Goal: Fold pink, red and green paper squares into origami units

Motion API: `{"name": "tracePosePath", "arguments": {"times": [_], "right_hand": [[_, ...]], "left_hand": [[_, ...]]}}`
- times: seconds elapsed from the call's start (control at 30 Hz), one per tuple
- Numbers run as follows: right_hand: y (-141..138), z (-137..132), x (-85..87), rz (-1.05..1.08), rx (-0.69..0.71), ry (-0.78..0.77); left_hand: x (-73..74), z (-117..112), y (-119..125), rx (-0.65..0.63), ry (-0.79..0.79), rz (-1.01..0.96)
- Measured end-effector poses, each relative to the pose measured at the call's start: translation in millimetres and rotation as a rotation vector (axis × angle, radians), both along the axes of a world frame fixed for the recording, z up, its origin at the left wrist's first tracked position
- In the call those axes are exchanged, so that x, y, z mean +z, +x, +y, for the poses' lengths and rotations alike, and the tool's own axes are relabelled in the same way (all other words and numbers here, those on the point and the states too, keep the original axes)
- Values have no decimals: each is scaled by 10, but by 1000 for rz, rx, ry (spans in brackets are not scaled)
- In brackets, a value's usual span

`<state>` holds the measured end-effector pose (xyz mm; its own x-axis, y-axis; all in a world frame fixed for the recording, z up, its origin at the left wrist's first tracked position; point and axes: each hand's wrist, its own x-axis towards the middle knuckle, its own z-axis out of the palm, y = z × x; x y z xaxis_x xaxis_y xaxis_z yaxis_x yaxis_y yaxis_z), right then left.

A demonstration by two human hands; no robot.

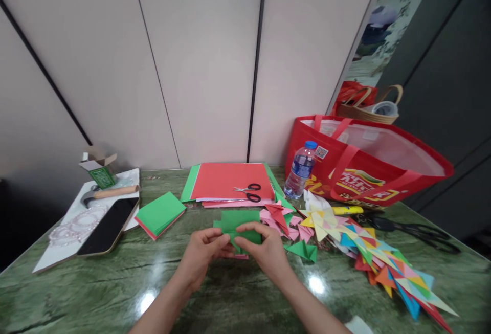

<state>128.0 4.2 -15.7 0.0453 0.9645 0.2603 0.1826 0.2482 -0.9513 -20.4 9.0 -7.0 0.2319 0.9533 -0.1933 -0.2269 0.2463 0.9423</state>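
Observation:
A sheet of green paper (241,217) with a fold across it is held between both hands, low over the table's front middle. My left hand (209,252) pinches its left edge between thumb and fingers. My right hand (261,249) grips its right side, thumb and forefinger on the near face. Beneath my fingers a bit of pink paper shows, mostly hidden. Just right of my right hand lie pink and red folded paper pieces (280,216) and a green folded piece (303,250).
Behind are stacked coloured sheets (232,178) with small scissors (251,192) on top. Left lie a green paper stack (160,214), a phone (109,226) and a wooden-handled tool (115,192). Right stand a water bottle (301,170), a red bag (368,160) and colourful origami (391,262).

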Motion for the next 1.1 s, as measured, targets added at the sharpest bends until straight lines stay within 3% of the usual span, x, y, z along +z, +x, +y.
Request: {"name": "tracePosePath", "arguments": {"times": [1.1], "right_hand": [[-2,7,-19,-17,-3,-22]], "left_hand": [[-8,4,-8,-16,-9,37]]}}
